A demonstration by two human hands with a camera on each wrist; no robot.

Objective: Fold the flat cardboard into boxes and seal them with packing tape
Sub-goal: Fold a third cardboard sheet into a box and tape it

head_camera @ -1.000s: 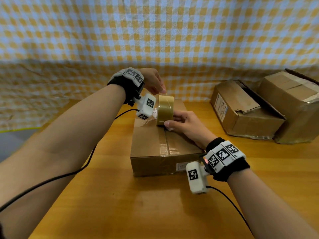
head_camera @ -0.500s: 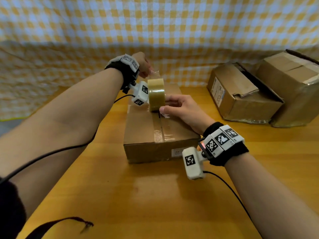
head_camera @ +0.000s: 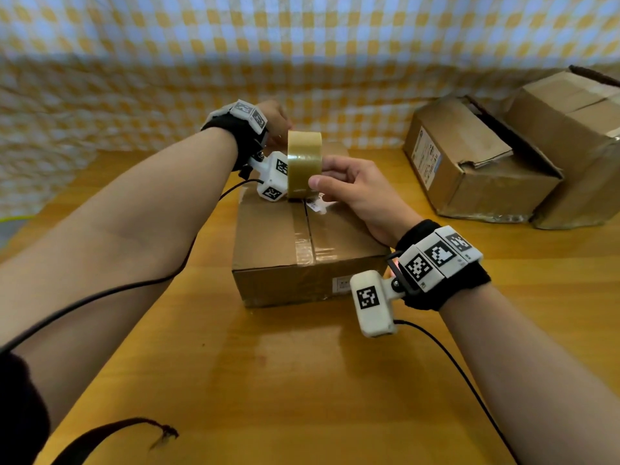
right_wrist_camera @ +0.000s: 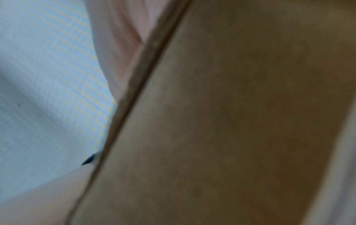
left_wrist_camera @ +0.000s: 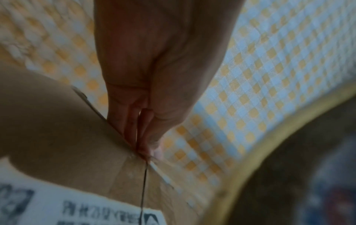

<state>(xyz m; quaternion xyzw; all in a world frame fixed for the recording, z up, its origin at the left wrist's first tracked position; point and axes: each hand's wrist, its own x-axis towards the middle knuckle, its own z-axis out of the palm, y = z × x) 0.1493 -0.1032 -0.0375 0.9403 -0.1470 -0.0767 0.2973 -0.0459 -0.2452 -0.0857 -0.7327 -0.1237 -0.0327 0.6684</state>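
Observation:
A closed cardboard box (head_camera: pixel 275 236) lies in the middle of the wooden table (head_camera: pixel 302 380), with clear tape over the near part of its centre seam. A roll of brown packing tape (head_camera: pixel 303 169) stands on edge above the far part of the seam, and my right hand (head_camera: pixel 323 172) grips it from the right. My left hand (head_camera: pixel 278 125) is behind the roll at the box's far edge. In the left wrist view its fingertips (left_wrist_camera: pixel 146 146) pinch together on the tape end at that edge, and a strip runs from them to the roll (left_wrist_camera: pixel 250 159). The right wrist view is blurred brown.
Two more cardboard boxes stand at the right rear: one with a loose flap (head_camera: pixel 476 162) and a taller one (head_camera: pixel 577 146) against it. A yellow checked cloth (head_camera: pixel 302 45) hangs behind the table. Black cables trail from both wrists, and a dark strap (head_camera: pixel 110 437) lies at the near left.
My left hand has dropped from above the roll down to the box's far edge. The roll stays over the far part of the seam in my right hand.

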